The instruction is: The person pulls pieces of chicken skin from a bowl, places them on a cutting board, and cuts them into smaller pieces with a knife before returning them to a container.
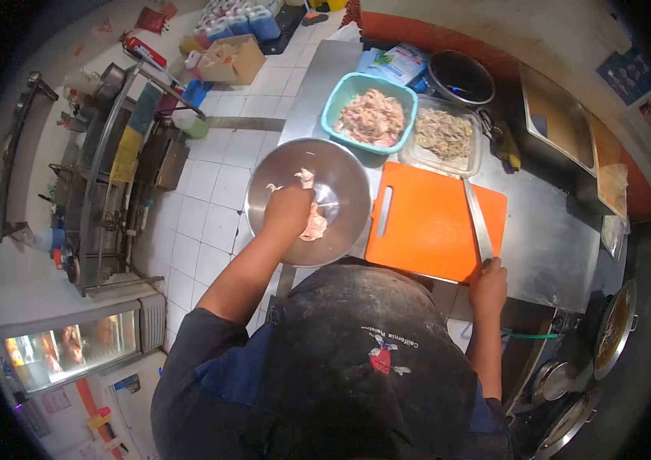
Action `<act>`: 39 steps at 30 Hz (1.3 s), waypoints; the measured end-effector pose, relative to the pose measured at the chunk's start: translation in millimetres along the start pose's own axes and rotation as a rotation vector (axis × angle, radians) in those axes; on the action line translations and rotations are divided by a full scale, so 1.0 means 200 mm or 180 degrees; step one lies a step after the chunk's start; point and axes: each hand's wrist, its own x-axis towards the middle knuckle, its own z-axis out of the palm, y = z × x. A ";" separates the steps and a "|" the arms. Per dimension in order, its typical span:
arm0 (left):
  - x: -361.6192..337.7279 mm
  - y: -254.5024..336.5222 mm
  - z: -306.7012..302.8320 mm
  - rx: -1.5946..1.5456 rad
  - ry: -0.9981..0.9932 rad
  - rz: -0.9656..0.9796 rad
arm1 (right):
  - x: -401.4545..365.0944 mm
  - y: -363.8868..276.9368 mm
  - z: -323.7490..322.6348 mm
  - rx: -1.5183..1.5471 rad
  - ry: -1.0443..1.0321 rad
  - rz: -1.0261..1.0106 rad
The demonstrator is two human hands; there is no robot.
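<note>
The left hand [288, 211] closes around pale meat [314, 225] inside the steel bowl [352, 222], whose 9 o'clock side seems to overhang the tabletop [544, 261]; pressing there could tip it. The right hand [488, 285] grips the knife [478, 218], pointing towards 12 o'clock across the orange board [425, 230]; careless reaching could cut the left.
</note>
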 end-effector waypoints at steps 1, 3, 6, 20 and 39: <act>0.01 -0.04 0.01 -0.0210 -0.0101 0.0043 | -0.02 -0.04 0.00 -0.0019 -0.0010 0.0002; -0.04 -0.11 -0.02 -0.0075 0.0134 0.0239 | -0.05 -0.11 -0.01 -0.0586 0.0147 0.0315; -0.13 -0.17 -0.10 0.0502 0.0517 0.0374 | -0.08 -0.20 -0.04 -0.0799 0.0160 0.0195; -0.06 -0.14 -0.34 -0.2248 0.0083 0.0582 | -0.27 -1.08 -0.24 0.0848 0.0103 -0.3149; -0.26 -0.22 -0.29 -0.4793 0.0284 0.0897 | -0.20 -1.57 -0.18 0.2728 -0.1118 -0.2741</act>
